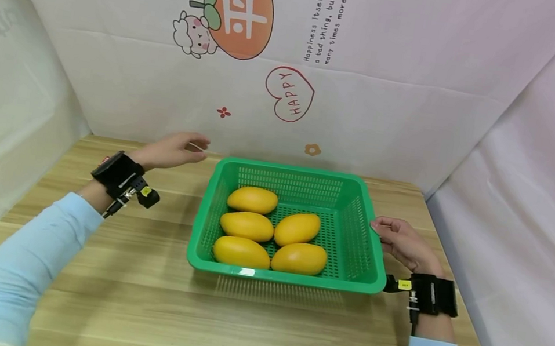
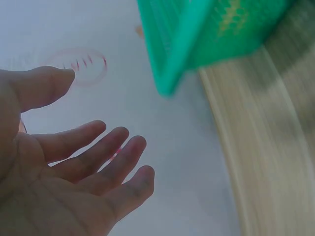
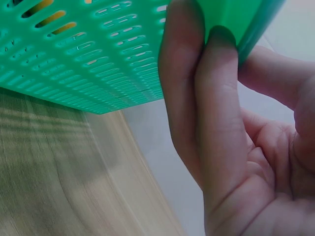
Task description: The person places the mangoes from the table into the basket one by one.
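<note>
A green slotted plastic basket [image 1: 285, 277] stands on the wooden table with several yellow mangoes [image 1: 247, 226] in its left and middle part. My right hand [image 1: 405, 242] pinches the basket's right rim; in the right wrist view the fingers [image 3: 219, 113] curl under the rim and the thumb lies on its outer side. Left of the basket, my left hand [image 1: 172, 150] hovers near the back edge of the table, apart from the rim. Its fingers are spread and loosely bent in the left wrist view, holding nothing, with the basket's corner [image 2: 170, 78] beyond them.
The wooden table [image 1: 144, 307] extends in front of the basket and to its left. A white printed cloth [image 1: 384, 123] hangs behind the table, and pale cloth walls [image 1: 538, 231] border both sides. Each wrist wears a black strapped camera [image 1: 119, 173].
</note>
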The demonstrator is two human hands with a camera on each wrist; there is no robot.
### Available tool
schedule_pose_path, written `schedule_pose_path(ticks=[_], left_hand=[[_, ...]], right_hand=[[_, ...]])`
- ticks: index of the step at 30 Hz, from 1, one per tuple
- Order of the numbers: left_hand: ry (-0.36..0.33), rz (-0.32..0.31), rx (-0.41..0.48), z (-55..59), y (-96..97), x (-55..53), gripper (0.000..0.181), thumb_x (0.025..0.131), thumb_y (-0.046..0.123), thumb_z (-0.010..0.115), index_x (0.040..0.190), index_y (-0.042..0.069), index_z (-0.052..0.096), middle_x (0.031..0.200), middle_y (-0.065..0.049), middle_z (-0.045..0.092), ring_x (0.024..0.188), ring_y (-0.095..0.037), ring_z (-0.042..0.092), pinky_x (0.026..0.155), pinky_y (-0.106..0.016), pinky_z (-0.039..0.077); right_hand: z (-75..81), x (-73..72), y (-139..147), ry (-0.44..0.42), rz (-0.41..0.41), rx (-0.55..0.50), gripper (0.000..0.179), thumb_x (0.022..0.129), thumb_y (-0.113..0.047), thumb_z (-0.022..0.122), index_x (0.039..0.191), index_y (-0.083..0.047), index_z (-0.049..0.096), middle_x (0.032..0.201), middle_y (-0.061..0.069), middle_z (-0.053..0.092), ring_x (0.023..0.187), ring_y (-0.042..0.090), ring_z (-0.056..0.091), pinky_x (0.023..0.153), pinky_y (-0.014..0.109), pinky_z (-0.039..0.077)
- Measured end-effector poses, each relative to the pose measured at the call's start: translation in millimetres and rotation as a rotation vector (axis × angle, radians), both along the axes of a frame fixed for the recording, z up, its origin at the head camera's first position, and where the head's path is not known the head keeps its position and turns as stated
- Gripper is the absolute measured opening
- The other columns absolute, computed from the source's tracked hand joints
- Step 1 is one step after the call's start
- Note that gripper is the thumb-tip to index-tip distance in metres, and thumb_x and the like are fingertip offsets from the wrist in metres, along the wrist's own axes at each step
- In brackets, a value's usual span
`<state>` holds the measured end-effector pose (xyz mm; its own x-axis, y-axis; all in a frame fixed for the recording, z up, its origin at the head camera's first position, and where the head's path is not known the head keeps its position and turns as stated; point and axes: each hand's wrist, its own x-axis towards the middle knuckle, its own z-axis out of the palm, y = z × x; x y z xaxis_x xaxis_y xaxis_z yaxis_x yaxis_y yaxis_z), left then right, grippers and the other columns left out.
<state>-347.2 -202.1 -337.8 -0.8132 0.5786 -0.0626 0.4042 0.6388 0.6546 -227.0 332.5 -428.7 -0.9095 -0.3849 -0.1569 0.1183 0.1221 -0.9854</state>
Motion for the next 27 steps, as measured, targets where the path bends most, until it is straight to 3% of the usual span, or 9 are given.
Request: schedule_pose_path(ticks=[6, 12, 22, 27], left_hand=[[-0.017, 0.075, -0.044, -10.8, -37.1, -11.4, 0.059, 0.106, 0.024, 0.047, 0.151, -0.009, 0.028, 0.151, -0.034, 0.035, 0.138, -0.050, 0.038, 0.109, -0.061, 0.037], [-0.016, 0.165, -0.108, -19.0, -67.0, -17.7, 0.059, 0.106, 0.026, 0.046, 0.148, -0.012, 0.031, 0.149, -0.037, 0.035, 0.137, -0.053, 0.036, 0.110, -0.062, 0.035], [-0.029, 0.247, -0.183, -36.3, -110.5, -26.7, 0.063, 0.107, 0.031, 0.042, 0.147, -0.017, 0.028, 0.146, -0.042, 0.033, 0.133, -0.057, 0.035, 0.109, -0.066, 0.033], [-0.031, 0.284, -0.195, -47.6, -127.7, -31.0, 0.068, 0.107, 0.036, 0.041, 0.148, -0.017, 0.028, 0.146, -0.043, 0.032, 0.132, -0.058, 0.035, 0.108, -0.066, 0.034]], right_hand=[[-2.5, 0.2, 1.2, 0.004, -0.003, 0.029, 0.046, 0.107, -0.022, 0.047, 0.132, 0.017, 0.042, 0.108, 0.005, 0.072, 0.096, 0.015, 0.073, 0.080, 0.026, 0.059], [-4.6, -0.2, 1.8, -0.001, -0.003, 0.019, 0.041, 0.107, -0.021, 0.048, 0.129, 0.014, 0.046, 0.107, 0.005, 0.071, 0.094, 0.014, 0.073, 0.078, 0.026, 0.059], [-2.0, 0.7, -1.8, -0.011, 0.008, -0.052, 0.044, 0.107, -0.017, 0.047, 0.134, 0.016, 0.041, 0.110, 0.005, 0.071, 0.099, 0.014, 0.072, 0.084, 0.028, 0.059], [-0.5, -0.3, -1.8, 0.001, 0.004, -0.011, 0.039, 0.107, -0.018, 0.046, 0.129, 0.014, 0.046, 0.106, 0.004, 0.072, 0.094, 0.014, 0.073, 0.078, 0.026, 0.059]])
